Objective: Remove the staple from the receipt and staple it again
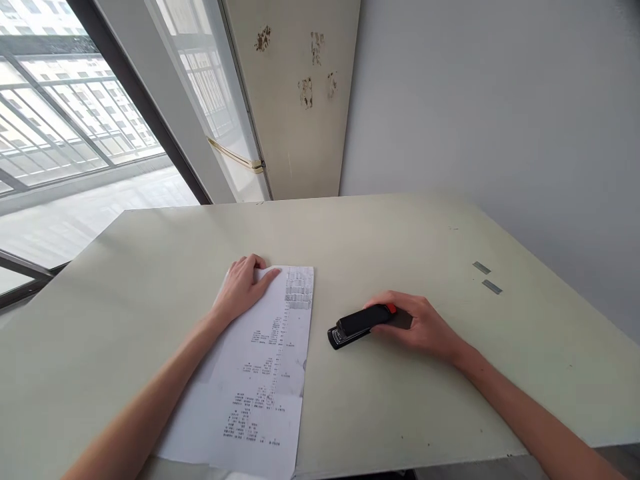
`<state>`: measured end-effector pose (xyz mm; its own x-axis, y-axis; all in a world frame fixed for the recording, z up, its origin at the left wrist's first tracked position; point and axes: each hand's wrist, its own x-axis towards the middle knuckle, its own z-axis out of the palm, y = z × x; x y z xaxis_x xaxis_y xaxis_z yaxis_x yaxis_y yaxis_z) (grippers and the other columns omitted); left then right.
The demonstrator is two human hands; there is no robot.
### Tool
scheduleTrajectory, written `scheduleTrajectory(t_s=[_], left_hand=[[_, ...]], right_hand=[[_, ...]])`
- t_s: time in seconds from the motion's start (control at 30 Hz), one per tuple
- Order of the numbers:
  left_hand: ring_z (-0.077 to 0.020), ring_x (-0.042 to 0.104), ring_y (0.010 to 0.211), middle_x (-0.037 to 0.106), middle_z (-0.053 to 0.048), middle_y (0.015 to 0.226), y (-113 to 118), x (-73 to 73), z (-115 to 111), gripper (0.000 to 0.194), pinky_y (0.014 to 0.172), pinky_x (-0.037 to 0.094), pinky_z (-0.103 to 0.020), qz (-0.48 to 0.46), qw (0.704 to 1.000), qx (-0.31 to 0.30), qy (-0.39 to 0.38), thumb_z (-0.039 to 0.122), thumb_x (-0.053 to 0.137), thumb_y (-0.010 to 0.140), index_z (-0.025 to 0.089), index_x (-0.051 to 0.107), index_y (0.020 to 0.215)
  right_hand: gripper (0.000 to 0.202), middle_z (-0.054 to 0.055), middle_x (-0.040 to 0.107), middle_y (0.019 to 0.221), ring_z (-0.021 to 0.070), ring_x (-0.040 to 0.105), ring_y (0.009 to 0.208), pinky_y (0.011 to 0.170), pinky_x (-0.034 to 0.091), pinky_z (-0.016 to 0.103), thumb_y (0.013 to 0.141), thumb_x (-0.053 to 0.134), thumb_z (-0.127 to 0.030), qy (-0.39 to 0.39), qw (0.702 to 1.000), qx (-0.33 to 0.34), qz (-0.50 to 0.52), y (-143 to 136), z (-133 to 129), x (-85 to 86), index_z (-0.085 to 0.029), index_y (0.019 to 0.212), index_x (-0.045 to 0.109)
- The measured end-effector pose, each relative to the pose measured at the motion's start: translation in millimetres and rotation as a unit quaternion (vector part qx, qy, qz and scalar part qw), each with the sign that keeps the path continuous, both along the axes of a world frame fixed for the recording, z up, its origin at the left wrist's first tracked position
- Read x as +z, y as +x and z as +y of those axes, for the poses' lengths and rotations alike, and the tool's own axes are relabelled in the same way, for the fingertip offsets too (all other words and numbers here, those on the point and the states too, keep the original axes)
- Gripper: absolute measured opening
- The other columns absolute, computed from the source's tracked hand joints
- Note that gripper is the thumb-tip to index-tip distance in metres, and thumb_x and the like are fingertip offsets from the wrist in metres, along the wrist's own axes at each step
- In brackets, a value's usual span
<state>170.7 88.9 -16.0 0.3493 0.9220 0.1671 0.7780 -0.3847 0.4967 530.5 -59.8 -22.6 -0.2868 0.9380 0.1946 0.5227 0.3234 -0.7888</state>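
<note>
White printed paper (260,373) lies on the pale table (380,240), its lower end reaching the front edge. On its upper left corner rests my left hand (243,287), the thumb stretched over the sheet and the other fingers curled at its top edge. To the right of the paper, my right hand (417,323) is closed around the rear of a black stapler (363,323) with a red part near the thumb and fingers. The stapler's front end points left toward the paper without touching it.
Two small grey strips (487,277) lie on the table at the right. A grey wall (490,100) borders the table's right side. Behind it stand a beige panel (300,147) with brown marks and a white door with a gold handle (235,157). Windows are at the left.
</note>
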Motion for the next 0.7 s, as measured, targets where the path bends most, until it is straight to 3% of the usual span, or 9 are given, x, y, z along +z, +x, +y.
scheduleTrajectory(t_s=[0.17,0.47,0.7], left_hand=[[-0.0231,0.057,0.09,0.064,-0.003,0.094,19,0.7,-22,0.035,0.082,0.047,-0.038,-0.043,0.997,-0.009,-0.062,0.058,0.055,0.101,0.023,0.052,0.096],[-0.0263,0.06,0.096,0.067,-0.003,0.096,42,-1.9,-43,0.032,0.096,0.044,-0.046,-0.02,0.999,-0.028,-0.02,0.055,0.054,0.103,0.024,0.05,0.094],[-0.0266,0.061,0.1,0.067,-0.003,0.099,43,-4.2,-50,0.029,0.102,0.038,-0.048,-0.005,1.0,-0.022,0.016,0.051,0.053,0.105,0.024,0.048,0.096]], right_hand=[[0.023,0.003,0.079,0.103,0.0206,0.071,0.087,0.078,0.058,0.033,0.096,0.073,-0.043,0.005,1.0,0.0,-0.003,0,-1,-2.1,-0.029,0.114,0.072],[0.022,0.001,0.078,0.099,0.0203,0.07,0.087,0.078,0.057,0.032,0.095,0.073,-0.044,0.01,1.0,-0.017,-0.009,-1,-2,-3.2,-0.029,0.112,0.073],[0.025,0.001,0.075,0.09,0.0201,0.066,0.077,0.07,0.054,0.033,0.096,0.071,-0.049,0.016,0.996,-0.084,-0.032,-2,-7,-2.9,-0.028,0.11,0.072]])
